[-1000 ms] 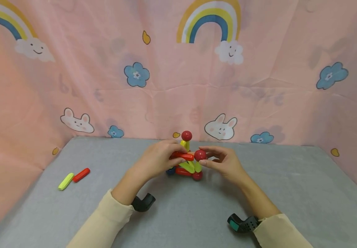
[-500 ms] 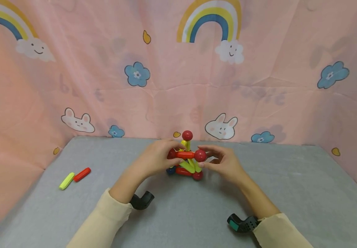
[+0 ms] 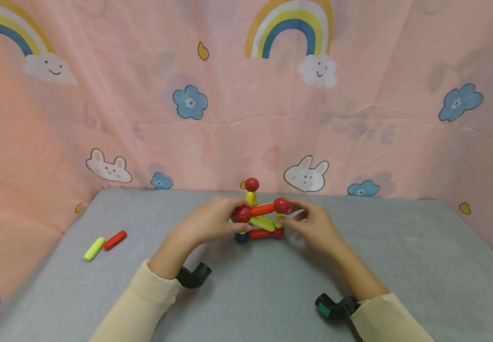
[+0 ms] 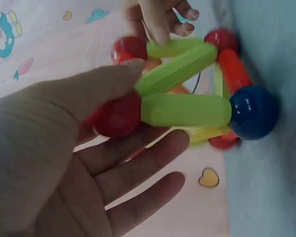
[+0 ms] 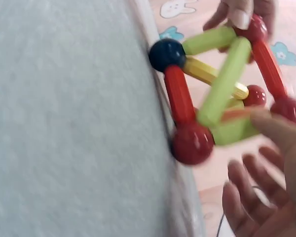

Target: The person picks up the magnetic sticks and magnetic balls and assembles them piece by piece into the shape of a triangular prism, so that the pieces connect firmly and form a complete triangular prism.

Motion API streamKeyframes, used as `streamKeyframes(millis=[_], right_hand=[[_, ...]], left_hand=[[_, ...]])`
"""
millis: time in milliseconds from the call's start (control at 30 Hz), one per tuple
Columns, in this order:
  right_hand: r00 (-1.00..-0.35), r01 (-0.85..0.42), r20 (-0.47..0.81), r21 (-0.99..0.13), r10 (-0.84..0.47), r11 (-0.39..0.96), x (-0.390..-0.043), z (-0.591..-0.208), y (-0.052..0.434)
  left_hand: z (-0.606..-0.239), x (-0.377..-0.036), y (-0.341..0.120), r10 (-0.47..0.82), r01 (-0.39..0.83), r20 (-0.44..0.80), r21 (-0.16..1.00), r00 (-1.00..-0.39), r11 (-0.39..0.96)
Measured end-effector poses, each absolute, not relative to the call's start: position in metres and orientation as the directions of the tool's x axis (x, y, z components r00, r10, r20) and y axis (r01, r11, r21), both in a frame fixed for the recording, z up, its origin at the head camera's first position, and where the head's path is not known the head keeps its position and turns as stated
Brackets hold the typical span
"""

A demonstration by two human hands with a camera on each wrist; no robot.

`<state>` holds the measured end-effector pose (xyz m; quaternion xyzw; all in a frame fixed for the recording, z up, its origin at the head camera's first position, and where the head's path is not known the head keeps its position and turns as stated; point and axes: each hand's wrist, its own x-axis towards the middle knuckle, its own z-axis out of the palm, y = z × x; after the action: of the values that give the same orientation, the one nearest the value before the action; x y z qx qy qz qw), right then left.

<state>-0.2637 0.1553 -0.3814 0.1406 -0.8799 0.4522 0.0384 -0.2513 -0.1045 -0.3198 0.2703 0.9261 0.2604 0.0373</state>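
Observation:
A toy frame of balls and rods stands at the table's middle. My left hand (image 3: 207,218) grips its upper left red ball (image 4: 117,116) between thumb and fingers, the other fingers loosely spread. At the frame's right side, my right hand (image 3: 312,223) has its thumb on a light green rod (image 5: 236,131) and its fingers by the upper right red ball (image 3: 282,205). A red rod (image 3: 263,209) links these two upper balls. Below are a dark blue ball (image 3: 241,237), a lower red rod (image 3: 260,233) and another red ball (image 5: 193,143). A further red ball (image 3: 252,184) tops the rear.
A loose yellow-green rod (image 3: 94,249) and a loose red rod (image 3: 115,240) lie on the grey tabletop (image 3: 246,304), left of my arm. Behind the table hangs a pink patterned curtain (image 3: 246,137). Black wrist devices (image 3: 336,307) jut from both sleeves.
My left hand has shifted from the upper red rod to the red ball at its left end. The frame has turned: its upper right ball moved back, its dark blue ball came into fuller view.

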Motion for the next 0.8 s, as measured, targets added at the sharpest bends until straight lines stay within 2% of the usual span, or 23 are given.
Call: streamKeyframes(millis=[200, 467, 567, 633, 733, 800], right_hand=[[-0.984, -0.136, 0.069, -0.885, -0.162, 0.445, -0.263, -0.381, 0.156], [-0.952, -0.160, 0.061, -0.935, -0.299, 0.318, -0.264, -0.382, 0.160], [-0.932, -0.168, 0.039, -0.927, -0.360, 0.334, -0.265, -0.383, 0.163], [-0.915, -0.174, 0.011, -0.912, -0.403, 0.371, -0.266, -0.383, 0.166], [-0.892, -0.195, -0.039, -0.865, -0.450, 0.461, -0.267, -0.382, 0.168], [-0.885, -0.216, -0.060, -0.826, -0.462, 0.521, -0.267, -0.380, 0.167]], left_hand=[[-0.318, -0.242, -0.092, 0.555, 0.459, 0.010, 0.574, -0.832, 0.678], [-0.317, -0.234, -0.079, 0.619, 0.425, -0.039, 0.693, -0.784, 0.582], [-0.313, -0.236, -0.083, 0.618, 0.457, 0.028, 0.700, -0.786, 0.549], [-0.310, -0.239, -0.090, 0.582, 0.506, 0.131, 0.665, -0.803, 0.548], [-0.310, -0.246, -0.104, 0.480, 0.544, 0.278, 0.580, -0.832, 0.607], [-0.314, -0.250, -0.111, 0.427, 0.523, 0.302, 0.529, -0.852, 0.668]])
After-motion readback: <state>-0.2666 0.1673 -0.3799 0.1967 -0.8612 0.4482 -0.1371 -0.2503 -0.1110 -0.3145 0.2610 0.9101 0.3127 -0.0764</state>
